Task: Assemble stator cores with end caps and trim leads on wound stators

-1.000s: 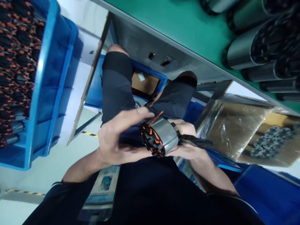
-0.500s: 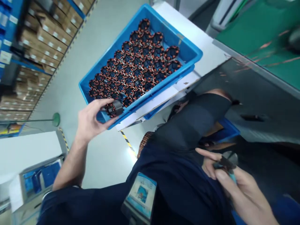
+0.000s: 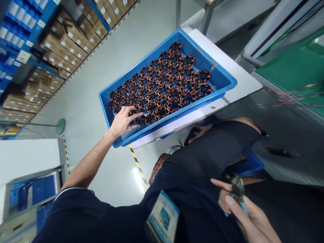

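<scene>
Half a second back the left hand pinched one stator at the crate's near rim. Now it holds nothing and lies over the packed rows, and the head has swung so that the whole crate shows.

A white worktop point(image 3: 227, 54) carries the blue crate point(image 3: 220, 77), whose long side runs close along the worktop's near edge. Inside, the wound stators point(image 3: 164, 84) stand on end, shoulder to shoulder with the copper windings up. They fill most of the floor, leaving a bare strip at the right end. The left hand point(image 3: 124, 120) reaches over the near left corner with its fingers spread and flat. The fingertips touch the top of a front-row stator point(image 3: 140, 118). Low at the right, over the lap, the right hand point(image 3: 246, 217) is closed round a pair of cutters point(image 3: 238, 187) with teal grips, head upward in the view.

Judged from this, the step in hand is seating a piece in the front row. To do it well, pressure should go on the steel ring rather than the copper, since fingertips dragged over windings could nick the enamel or bend a lead. The piece should stand level with its neighbours, not tilted against one. Keeping the cutters parked low and clear of the crate seems wise.
</scene>
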A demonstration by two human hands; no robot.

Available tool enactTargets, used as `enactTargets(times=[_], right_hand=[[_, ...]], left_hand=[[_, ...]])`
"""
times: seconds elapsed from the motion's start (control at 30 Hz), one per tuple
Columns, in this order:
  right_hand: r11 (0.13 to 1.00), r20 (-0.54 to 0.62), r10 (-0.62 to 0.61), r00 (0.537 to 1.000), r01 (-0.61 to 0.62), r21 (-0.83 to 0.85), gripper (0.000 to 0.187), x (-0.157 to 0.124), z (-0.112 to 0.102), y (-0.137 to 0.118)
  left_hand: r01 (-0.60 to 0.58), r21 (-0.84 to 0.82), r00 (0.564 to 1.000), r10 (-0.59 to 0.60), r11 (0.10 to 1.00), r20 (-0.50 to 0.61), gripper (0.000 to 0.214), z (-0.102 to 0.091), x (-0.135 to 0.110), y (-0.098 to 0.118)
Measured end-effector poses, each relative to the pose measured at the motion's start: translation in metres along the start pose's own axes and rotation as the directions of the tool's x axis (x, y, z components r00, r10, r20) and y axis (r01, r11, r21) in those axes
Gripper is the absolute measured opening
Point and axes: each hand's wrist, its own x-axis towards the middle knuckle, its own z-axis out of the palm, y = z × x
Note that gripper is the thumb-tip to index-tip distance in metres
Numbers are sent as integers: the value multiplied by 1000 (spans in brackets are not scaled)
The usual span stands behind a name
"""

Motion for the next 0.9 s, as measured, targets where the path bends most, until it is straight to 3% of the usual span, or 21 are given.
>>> enactTargets(times=[0.13, 0.27, 0.4, 0.5, 0.53, 0.6, 0.7, 0.8, 0.9], right_hand=[[999, -30, 14, 999, -16, -52, 82, -1, 9, 3], [996, 34, -17, 999, 20, -83, 79, 0, 14, 5], [999, 45, -39, 998, 40, -30, 67, -2, 20, 6], [990, 1, -77, 997, 77, 118, 55, -9, 27, 4], [978, -4, -102, 995, 101, 183, 49, -12, 29, 3], [947, -6, -155, 988, 150, 283, 39, -15, 33, 1], [927, -18, -193, 981, 188, 325, 40, -19, 34, -4], [926, -27, -203, 979, 201, 319, 47, -28, 32, -6], [923, -70, -217, 974, 228, 309, 51, -41, 30, -1]], left_hand=[[38, 14, 996, -37, 999, -77, 43, 13, -2, 0], [49, 19, 995, -47, 999, -89, 28, 16, 11, 2], [5, 25, 998, -3, 1000, -59, 23, -6, 17, 11], [-86, 0, 993, 86, 996, -78, 30, -38, 17, 39], [-118, -18, 986, 115, 993, -124, 33, -49, 19, 53], [-186, -106, 938, 145, 977, -316, 39, -67, 32, 89], [-320, -254, 801, 117, 913, -588, 64, -78, 75, 167], [-406, -323, 795, 156, 855, -586, 78, -73, 142, 263], [-323, -302, 872, 158, 897, -463, 92, -62, 210, 344]])
